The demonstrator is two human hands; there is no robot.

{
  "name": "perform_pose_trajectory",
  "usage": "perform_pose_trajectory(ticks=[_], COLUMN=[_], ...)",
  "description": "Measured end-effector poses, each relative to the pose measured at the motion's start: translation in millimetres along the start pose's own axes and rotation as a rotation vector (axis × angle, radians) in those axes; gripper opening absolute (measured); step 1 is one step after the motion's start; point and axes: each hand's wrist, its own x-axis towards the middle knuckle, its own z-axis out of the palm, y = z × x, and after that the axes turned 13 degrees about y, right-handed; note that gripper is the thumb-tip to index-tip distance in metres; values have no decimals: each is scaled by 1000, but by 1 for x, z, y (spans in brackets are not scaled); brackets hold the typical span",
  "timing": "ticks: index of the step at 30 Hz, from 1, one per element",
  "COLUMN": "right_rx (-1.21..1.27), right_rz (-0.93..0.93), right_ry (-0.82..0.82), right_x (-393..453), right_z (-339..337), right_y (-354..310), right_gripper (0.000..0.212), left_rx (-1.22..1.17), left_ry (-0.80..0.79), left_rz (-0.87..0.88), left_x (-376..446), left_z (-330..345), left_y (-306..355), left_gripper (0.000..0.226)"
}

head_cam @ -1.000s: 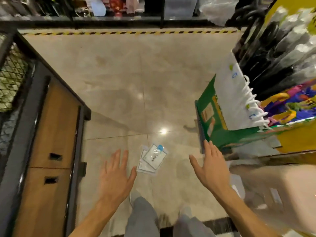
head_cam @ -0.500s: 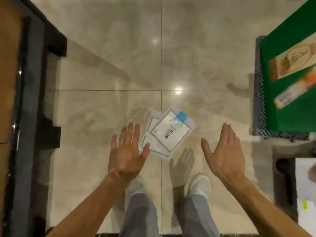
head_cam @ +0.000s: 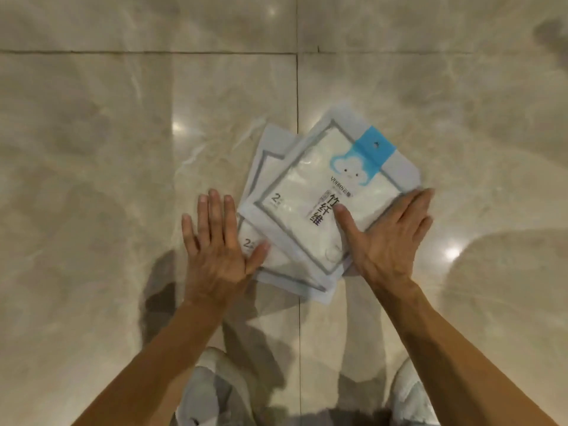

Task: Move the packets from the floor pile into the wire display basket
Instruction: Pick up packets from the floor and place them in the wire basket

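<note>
both hands at the packet pile

my left hand [head_cam: 215,253] lies flat with the fingers straight and a little spread, its thumb resting on the near left edge of the lower packet [head_cam: 270,265]. my right hand [head_cam: 390,241] is also flat and unclenched, palm down on the right side of the top packet [head_cam: 325,192], thumb stretched across the white face and fingers pointing along its right edge. neither hand is curled round anything.

the packets sit between my two hands, fanned and overlapping, the top one turned at a slant with a blue tab and a little cloud figure at its far corner. i count at least two, possibly three (the edges below blur together, so i cannot tell for sure).

under them is glossy beige marble-look tile floor [head_cam: 92,149] with dark grout lines and bright light spots. two white shoes [head_cam: 212,385] show at the bottom edge.
</note>
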Motion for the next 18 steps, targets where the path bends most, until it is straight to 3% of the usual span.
perform_pose_trajectory(ticks=[4,7,11,16,18], right_rx=[123,240,412,174,210], right_rz=[40,89,188,461,487], right_ry=[27,55,154,116,65], right_x=[4,8,13,34,38], right_z=[1,4,4,-19,-27], right_y=[14,13,16,12,12], right_gripper=[145,137,108,69,52], left_rx=[-58,-169,-314,-432,-532], left_ry=[64,74,86,-66,-133], left_rz=[15,-50,-134,-347,-441], left_x=[-2,3,18,32,34], left_z=[6,1,-14,-44,-51], left_y=[-1,3,15,29,34], left_gripper=[96,96,87,51,46])
